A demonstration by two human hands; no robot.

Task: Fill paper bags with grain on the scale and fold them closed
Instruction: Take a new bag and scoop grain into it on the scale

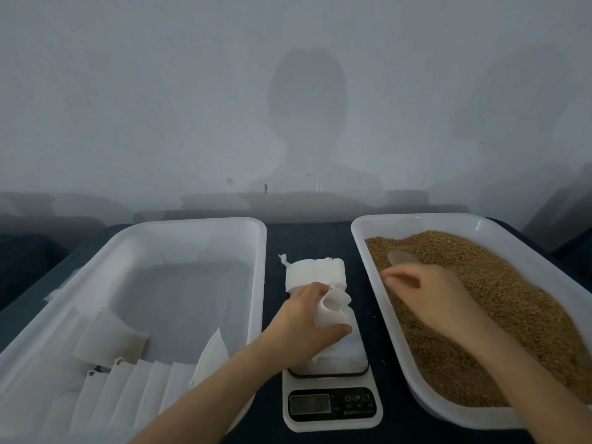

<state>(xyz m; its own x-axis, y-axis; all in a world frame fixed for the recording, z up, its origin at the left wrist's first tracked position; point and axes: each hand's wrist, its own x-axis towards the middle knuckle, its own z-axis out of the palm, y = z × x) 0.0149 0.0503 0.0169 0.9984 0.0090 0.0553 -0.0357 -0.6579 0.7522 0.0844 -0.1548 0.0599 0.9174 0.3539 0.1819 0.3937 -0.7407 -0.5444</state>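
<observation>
Desk (320, 238): dark blue; scale (331, 402) at near edge.
Wall (160, 91): pale grey, shadowed.
L hand (307, 318): grips bag (333, 309) on scale.
R hand (429, 296): holds spoon (403, 259) in grain (496, 299).

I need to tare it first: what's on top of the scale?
A white paper bag, gripped at its mouth by the left hand, stands on the scale. Whether grain is inside is hidden.

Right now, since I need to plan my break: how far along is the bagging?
Done: a row of white bags stands in the left tray, seemingly finished. In hand: the left hand holds an open bag on the scale, and the right hand grips the scoop in the grain. Left: filling and folding this one, then the empty bag stack.
</observation>
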